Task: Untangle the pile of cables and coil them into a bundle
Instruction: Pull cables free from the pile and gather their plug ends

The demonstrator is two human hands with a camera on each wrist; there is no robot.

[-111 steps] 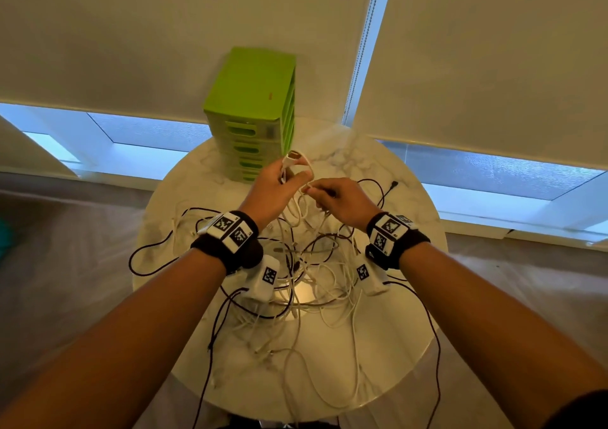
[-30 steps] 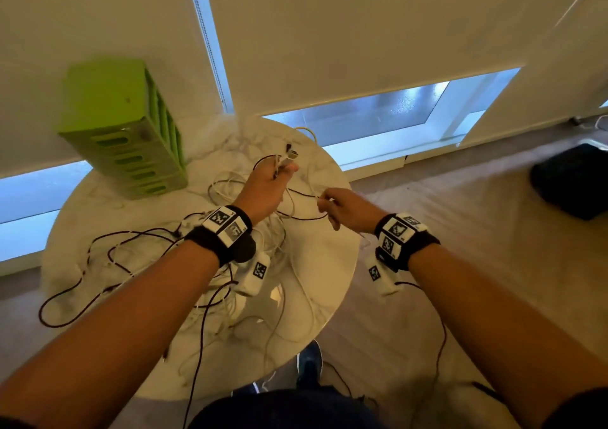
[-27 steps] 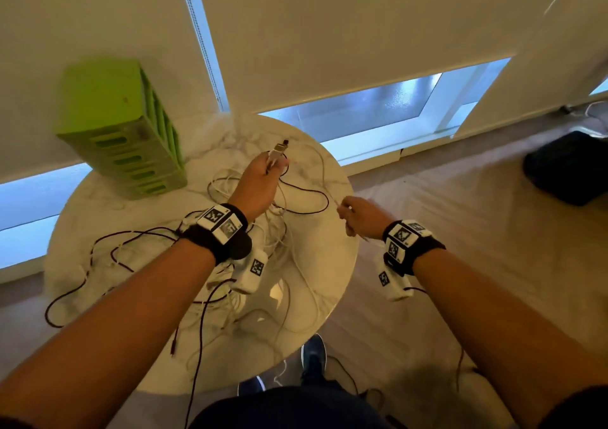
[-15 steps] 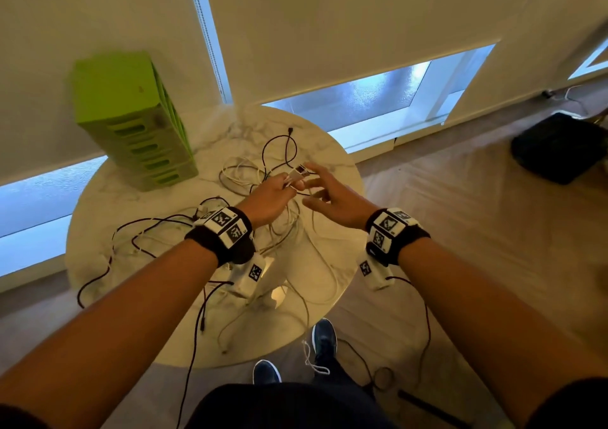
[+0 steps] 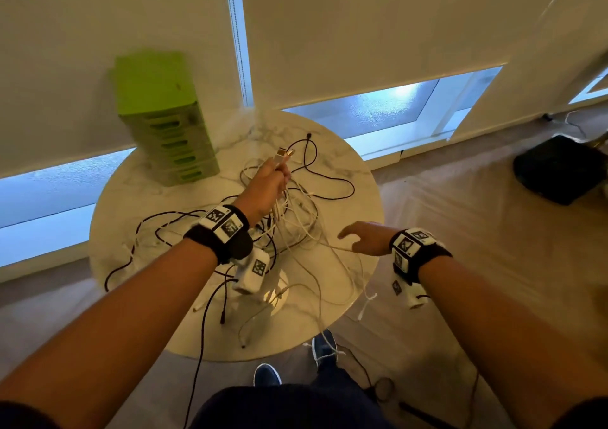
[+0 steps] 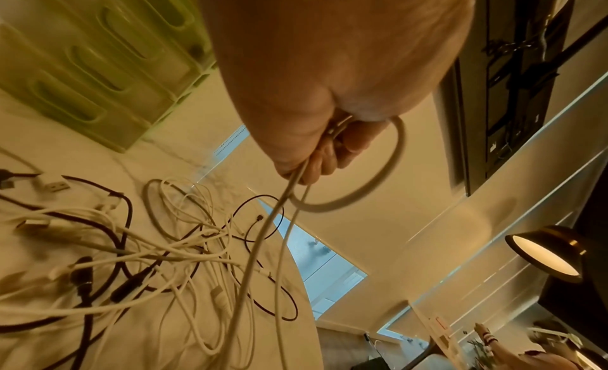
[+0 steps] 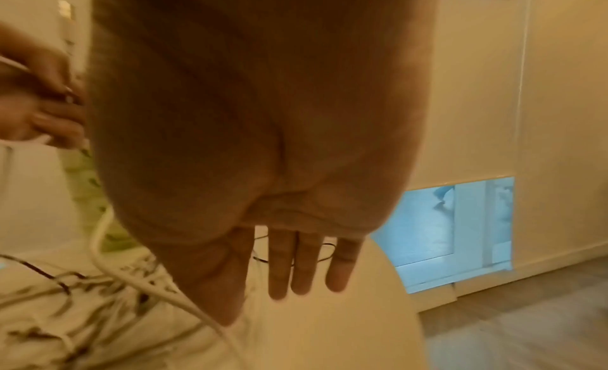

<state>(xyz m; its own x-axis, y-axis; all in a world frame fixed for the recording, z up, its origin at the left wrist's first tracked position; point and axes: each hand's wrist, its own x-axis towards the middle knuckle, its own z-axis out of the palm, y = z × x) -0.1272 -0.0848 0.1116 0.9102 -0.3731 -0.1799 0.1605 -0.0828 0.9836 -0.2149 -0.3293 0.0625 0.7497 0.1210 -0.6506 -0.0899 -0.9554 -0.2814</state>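
Note:
A tangle of white and black cables [image 5: 289,227] lies on the round marble table [image 5: 355,178]. My left hand [image 5: 268,181] is raised over the pile and grips a white cable [image 6: 263,232] coiled in a small loop [image 6: 388,172], its plug ends [image 5: 283,157] sticking up past my fingers. Two strands hang from the fist down into the pile. My right hand [image 5: 362,239] hovers near the table's right edge, fingers [image 7: 306,263] straight and spread, holding nothing. A white strand [image 7: 141,284] runs just to its left.
A green drawer unit [image 5: 161,116] stands at the table's back left. Cables hang over the front edge towards my shoes [image 5: 324,346]. A black bag [image 5: 559,168] lies on the floor to the right. A lit lamp [image 6: 546,253] is beyond the table.
My right hand has let go near the left hand and dropped back to the right, opening. My left hand has lifted the coiled white cable higher.

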